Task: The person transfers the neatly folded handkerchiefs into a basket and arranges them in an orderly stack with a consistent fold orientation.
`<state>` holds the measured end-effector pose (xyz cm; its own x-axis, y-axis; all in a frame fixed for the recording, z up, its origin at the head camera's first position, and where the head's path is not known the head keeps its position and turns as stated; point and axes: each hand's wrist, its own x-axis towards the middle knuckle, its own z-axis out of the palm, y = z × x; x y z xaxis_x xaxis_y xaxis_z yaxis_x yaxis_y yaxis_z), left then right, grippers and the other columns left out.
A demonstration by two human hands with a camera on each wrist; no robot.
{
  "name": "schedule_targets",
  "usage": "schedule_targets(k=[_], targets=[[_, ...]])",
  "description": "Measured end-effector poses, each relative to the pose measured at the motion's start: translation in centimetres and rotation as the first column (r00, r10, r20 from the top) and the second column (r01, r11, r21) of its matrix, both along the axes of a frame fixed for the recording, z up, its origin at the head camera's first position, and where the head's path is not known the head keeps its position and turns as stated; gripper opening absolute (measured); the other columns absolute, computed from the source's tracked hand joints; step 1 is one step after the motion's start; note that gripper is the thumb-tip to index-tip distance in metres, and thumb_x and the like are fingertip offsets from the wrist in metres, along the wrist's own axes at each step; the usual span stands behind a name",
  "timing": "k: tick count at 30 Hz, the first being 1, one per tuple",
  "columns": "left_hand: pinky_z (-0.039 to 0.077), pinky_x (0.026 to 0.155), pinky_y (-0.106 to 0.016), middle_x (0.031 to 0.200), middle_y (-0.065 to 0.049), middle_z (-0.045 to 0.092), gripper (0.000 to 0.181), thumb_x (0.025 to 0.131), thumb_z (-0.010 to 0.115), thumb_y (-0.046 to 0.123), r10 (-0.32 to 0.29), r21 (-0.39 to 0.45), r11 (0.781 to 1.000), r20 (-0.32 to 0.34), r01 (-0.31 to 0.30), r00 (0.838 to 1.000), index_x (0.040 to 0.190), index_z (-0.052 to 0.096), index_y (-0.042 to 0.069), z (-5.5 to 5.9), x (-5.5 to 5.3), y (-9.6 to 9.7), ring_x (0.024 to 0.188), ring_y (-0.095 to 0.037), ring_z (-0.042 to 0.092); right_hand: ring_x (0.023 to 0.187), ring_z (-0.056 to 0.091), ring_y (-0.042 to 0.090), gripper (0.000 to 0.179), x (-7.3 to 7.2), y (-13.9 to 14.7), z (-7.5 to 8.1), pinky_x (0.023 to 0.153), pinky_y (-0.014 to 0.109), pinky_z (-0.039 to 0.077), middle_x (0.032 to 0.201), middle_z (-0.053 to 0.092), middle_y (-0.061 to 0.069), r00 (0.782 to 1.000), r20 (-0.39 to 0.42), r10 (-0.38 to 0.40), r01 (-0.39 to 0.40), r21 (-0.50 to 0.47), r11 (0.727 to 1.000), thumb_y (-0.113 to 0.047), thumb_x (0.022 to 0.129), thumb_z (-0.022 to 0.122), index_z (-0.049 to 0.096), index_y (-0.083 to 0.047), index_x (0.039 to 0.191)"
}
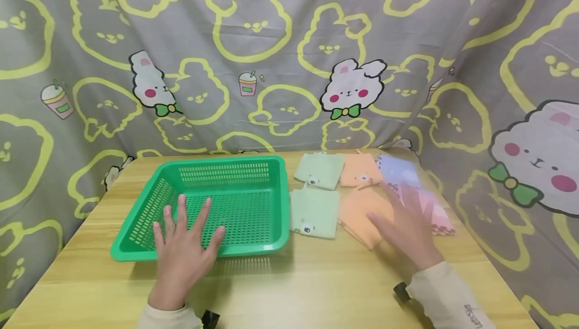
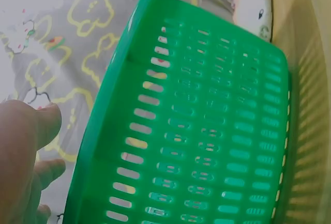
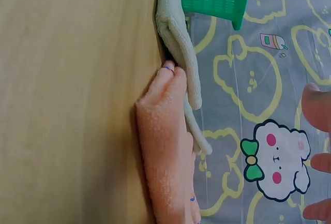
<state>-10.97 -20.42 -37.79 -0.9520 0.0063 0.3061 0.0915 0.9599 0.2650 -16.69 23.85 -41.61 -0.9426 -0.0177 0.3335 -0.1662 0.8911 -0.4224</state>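
Observation:
My left hand [image 1: 185, 256] hovers with fingers spread over the near side of a green plastic basket [image 1: 253, 247]. In the left wrist view its fingers stand apart from the basket's slotted wall. My right hand [image 1: 409, 228], blurred, is above the folded cloths with its thumb and fingers extended, holding nothing. Nearest to it are an orange folded cloth [image 1: 359, 216] and a pink one [image 1: 438, 214] with a patterned edge, partly hidden by the hand. In the right wrist view, the orange cloth lies on the table below the fingers [image 3: 320, 162].
Two light green cloths [image 1: 316, 211] with animal faces lie beside the basket's right side. Another orange cloth [image 1: 355, 168] and a blue one [image 1: 400, 171] are in the back row. A grey patterned curtain [image 1: 280, 17] hangs behind the wooden table [image 1: 289, 294].

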Motion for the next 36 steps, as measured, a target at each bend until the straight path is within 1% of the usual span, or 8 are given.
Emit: schedule_targets(k=[9,16,19,22,25,28,32,36], targets=[[-0.007,0.106,-0.066,0.158,-0.024,0.009,0.062,0.099,0.043,0.051,-0.043,0.036,0.998,-0.042,0.044,0.998,0.154,0.028,0.025,-0.4,0.5,0.7,0.14,-0.053,0.002,0.142,0.015,0.045,0.076,-2.1,0.2,0.4,0.105,0.066,0.013,0.158,0.016,0.022,0.998,0.017,0.061,-0.06,-0.055,0.997,-0.051,0.09,0.061,0.034,-0.012,0.15],[-0.001,0.107,-0.066,0.155,-0.023,0.025,0.06,0.099,0.045,0.05,-0.076,0.038,0.996,-0.082,0.079,0.994,0.151,0.035,0.021,-1.1,0.9,1.4,0.139,-0.052,0.015,0.141,0.021,0.041,0.077,-3.4,-0.2,0.3,0.108,0.059,0.02,0.154,0.028,0.02,0.992,0.067,0.111,-0.101,-0.138,0.985,-0.045,0.092,0.063,0.029,-0.01,0.151],[0.002,0.107,-0.067,0.15,-0.022,0.035,0.057,0.099,0.047,0.049,-0.078,0.06,0.994,-0.137,0.086,0.988,0.146,0.044,0.018,-1.5,0.8,1.5,0.138,-0.052,0.02,0.138,0.028,0.042,0.077,-4.0,-0.6,0.3,0.108,0.058,0.022,0.152,0.033,0.019,0.99,0.059,0.126,-0.114,-0.174,0.978,-0.042,0.092,0.064,0.03,-0.007,0.15],[0.009,0.106,-0.068,0.138,-0.021,0.052,0.052,0.098,0.049,0.048,-0.085,0.08,0.991,-0.241,0.107,0.967,0.137,0.056,0.013,-2.1,0.6,1.6,0.132,-0.051,0.033,0.136,0.031,0.043,0.075,-4.4,-0.7,0.3,0.107,0.058,0.024,0.152,0.034,0.019,0.988,0.082,0.129,-0.106,-0.236,0.966,-0.04,0.093,0.063,0.029,-0.006,0.151],[0.017,0.103,-0.069,0.117,-0.017,0.066,0.049,0.096,0.05,0.048,-0.099,0.076,0.988,-0.363,0.136,0.926,0.119,0.068,0.009,-3.0,0.2,1.6,0.116,-0.048,0.052,0.132,0.036,0.044,0.073,-4.8,-0.7,0.2,0.104,0.061,0.027,0.151,0.034,0.021,0.983,0.142,0.113,-0.064,-0.31,0.949,-0.04,0.095,0.06,0.026,-0.01,0.152],[0.025,0.099,-0.067,0.099,-0.014,0.072,0.049,0.095,0.052,0.05,-0.103,0.059,0.988,-0.439,0.143,0.892,0.103,0.073,0.006,-3.7,0.1,1.6,0.096,-0.041,0.064,0.129,0.04,0.045,0.071,-5.1,-0.6,0.2,0.101,0.062,0.031,0.149,0.035,0.023,0.978,0.187,0.094,-0.019,-0.367,0.93,-0.042,0.096,0.058,0.025,-0.014,0.153],[0.036,0.089,-0.06,0.078,-0.009,0.072,0.045,0.093,0.055,0.046,-0.093,0.04,0.991,-0.484,0.128,0.87,0.08,0.073,0.007,-4.1,0.1,1.7,0.075,-0.032,0.067,0.125,0.046,0.045,0.067,-5.6,-0.7,0.2,0.099,0.058,0.037,0.144,0.041,0.025,0.977,0.18,0.115,-0.022,-0.448,0.894,-0.034,0.097,0.059,0.028,-0.011,0.151],[0.039,0.068,-0.05,0.066,-0.004,0.068,0.041,0.09,0.054,0.04,-0.087,0.013,0.994,-0.532,0.112,0.842,0.066,0.069,0.011,-4.4,0.1,1.7,0.061,-0.027,0.064,0.122,0.05,0.044,0.061,-6.5,-0.8,-0.1,0.099,0.052,0.04,0.138,0.047,0.027,0.979,0.157,0.134,-0.031,-0.527,0.849,-0.025,0.097,0.059,0.032,-0.006,0.148]])
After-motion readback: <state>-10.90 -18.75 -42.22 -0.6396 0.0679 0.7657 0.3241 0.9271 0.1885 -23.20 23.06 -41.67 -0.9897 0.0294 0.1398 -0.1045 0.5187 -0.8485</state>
